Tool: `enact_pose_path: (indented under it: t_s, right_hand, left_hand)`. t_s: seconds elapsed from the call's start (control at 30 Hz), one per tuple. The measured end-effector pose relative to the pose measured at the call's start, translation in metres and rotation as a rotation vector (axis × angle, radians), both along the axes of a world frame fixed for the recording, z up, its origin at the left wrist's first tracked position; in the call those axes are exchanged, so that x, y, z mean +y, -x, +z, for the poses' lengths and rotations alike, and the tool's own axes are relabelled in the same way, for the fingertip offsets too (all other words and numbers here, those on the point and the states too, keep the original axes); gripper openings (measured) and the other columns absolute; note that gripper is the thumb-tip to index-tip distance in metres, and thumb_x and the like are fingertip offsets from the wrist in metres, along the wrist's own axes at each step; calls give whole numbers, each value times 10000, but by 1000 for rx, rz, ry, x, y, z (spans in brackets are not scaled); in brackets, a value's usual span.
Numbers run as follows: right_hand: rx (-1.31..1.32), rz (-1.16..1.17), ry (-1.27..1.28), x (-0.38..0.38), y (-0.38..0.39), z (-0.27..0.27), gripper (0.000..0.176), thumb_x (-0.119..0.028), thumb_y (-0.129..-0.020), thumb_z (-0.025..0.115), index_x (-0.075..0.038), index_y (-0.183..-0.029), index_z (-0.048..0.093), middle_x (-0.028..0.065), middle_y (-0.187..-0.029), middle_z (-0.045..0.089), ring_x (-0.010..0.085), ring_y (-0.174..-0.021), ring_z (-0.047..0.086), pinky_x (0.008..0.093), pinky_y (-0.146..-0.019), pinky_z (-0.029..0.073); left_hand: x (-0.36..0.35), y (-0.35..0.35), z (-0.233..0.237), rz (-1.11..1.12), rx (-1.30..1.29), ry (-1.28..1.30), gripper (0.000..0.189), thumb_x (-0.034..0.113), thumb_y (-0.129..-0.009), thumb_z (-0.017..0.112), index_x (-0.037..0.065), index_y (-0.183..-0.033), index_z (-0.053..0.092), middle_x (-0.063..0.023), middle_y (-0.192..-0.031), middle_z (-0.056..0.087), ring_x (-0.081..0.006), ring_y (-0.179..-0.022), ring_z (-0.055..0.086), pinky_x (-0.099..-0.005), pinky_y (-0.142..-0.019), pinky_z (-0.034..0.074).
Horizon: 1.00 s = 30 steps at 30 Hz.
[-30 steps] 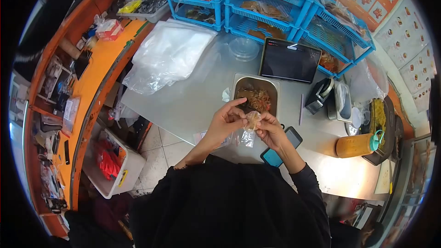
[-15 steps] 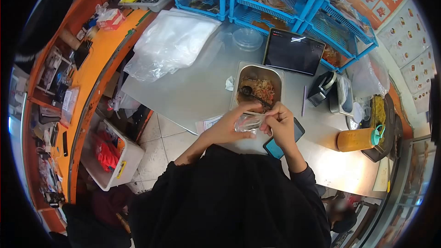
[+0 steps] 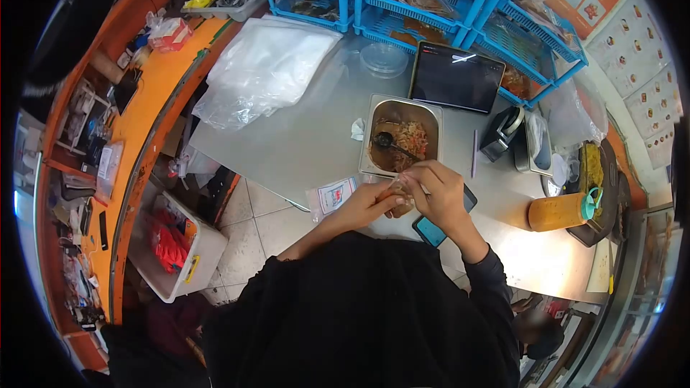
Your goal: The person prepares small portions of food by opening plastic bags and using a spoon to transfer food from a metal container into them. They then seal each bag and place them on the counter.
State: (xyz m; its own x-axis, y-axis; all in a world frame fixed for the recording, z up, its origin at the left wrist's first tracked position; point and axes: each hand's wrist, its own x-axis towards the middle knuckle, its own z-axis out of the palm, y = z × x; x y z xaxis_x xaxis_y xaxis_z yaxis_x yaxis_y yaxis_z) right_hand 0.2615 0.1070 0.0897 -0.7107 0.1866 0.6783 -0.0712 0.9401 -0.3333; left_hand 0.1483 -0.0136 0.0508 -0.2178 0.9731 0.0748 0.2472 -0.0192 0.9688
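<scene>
My left hand [image 3: 365, 205] is curled around the lower part of a small clear plastic bag [image 3: 399, 200], and brownish tones show through the film. At the bag's top, the fingers of my right hand [image 3: 440, 192] pinch it from the right side. Just beyond both hands stands a steel food pan [image 3: 438, 129] with chopped, reddish-brown food in brown sauce. A black ladle [image 3: 385, 140] rests in the pan, its handle pointing toward my right hand. Partly under my right wrist lies a phone [image 3: 430, 231].
A label in clear plastic [image 3: 335, 195] lies left of my hands. Beyond are large plastic bags [image 3: 267, 65], a round clear lid [image 3: 383, 61], a tablet [image 3: 456, 77] and blue racks [image 3: 413, 1]. To the right stand a tape dispenser [image 3: 501, 134] and an orange bottle [image 3: 557, 213].
My left fingers have closed in around the bag, which looked more spread out before. My right hand has shifted slightly. More of the label on the left now shows.
</scene>
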Motion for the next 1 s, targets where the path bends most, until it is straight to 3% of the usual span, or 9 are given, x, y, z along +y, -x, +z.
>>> enact_pose_path:
  t_s: [0.1,0.2,0.27,0.37,0.43,0.67,0.73,0.87,1.0]
  right_hand:
    - [-51,-33,122,-3,-4,-6,98,-104,-666,654,-51,-707,583,48,-649,554,188,-451,507,262,-400,401]
    - [-32,-21,257,-5,-3,-3,87,-93,-676,656,-39,-717,602,53,-642,553,167,-437,501,248,-395,395]
    - [-9,-14,361,-6,-2,4,85,-85,-678,658,-32,-727,613,62,-641,552,153,-457,505,238,-411,394]
    - [-67,-14,595,-1,-6,13,152,-32,-686,640,-42,-837,622,39,-682,549,90,-562,507,203,-496,392]
    - [-100,147,1042,6,-15,8,280,17,-700,605,-59,-969,587,6,-739,528,56,-670,485,187,-581,378]
    - [-56,343,1214,13,-18,0,537,89,-695,576,-55,-1181,401,1,-765,513,58,-713,490,183,-633,387]
    - [-109,357,1253,14,-19,0,602,104,-693,568,-55,-1223,332,11,-766,512,64,-721,495,188,-662,389]
    - [-87,373,1208,15,-18,-7,635,105,-696,557,-67,-1246,290,15,-766,511,72,-727,492,205,-682,383]
    - [-34,386,1132,6,-13,-10,717,100,-691,554,-84,-1283,196,22,-769,505,84,-734,483,228,-705,371]
  left_hand:
    - [-3,3,-8,-66,-49,77,242,190,-807,559,-16,-932,537,-71,-744,609,-119,-673,582,-270,-608,450]
    - [0,2,-1,-146,-124,-57,202,169,-813,544,13,-941,553,-40,-744,589,-67,-699,529,-244,-613,430]
    - [8,-4,-1,103,-383,-158,186,151,-824,535,-6,-922,555,-37,-775,594,-61,-713,527,-218,-622,432]
    - [10,0,12,152,-498,-213,205,148,-848,505,-20,-962,535,-48,-816,595,-97,-757,577,-201,-657,449]
    - [11,1,10,216,-574,-273,195,135,-860,478,-27,-966,499,-74,-800,590,-121,-783,585,-216,-665,466]
    - [9,3,9,179,-581,-350,136,89,-862,459,-19,-930,507,-76,-823,583,-113,-760,574,-214,-644,461]
    - [9,3,8,273,-443,-424,96,53,-842,479,-17,-893,520,-66,-809,569,-96,-739,547,-217,-629,449]
    - [9,11,10,244,-323,-485,49,14,-801,516,-7,-834,546,-54,-770,549,-86,-715,524,-216,-624,439]
    - [10,16,13,238,-75,-526,60,-33,-700,567,7,-720,528,-67,-713,525,-134,-654,524,-228,-584,417]
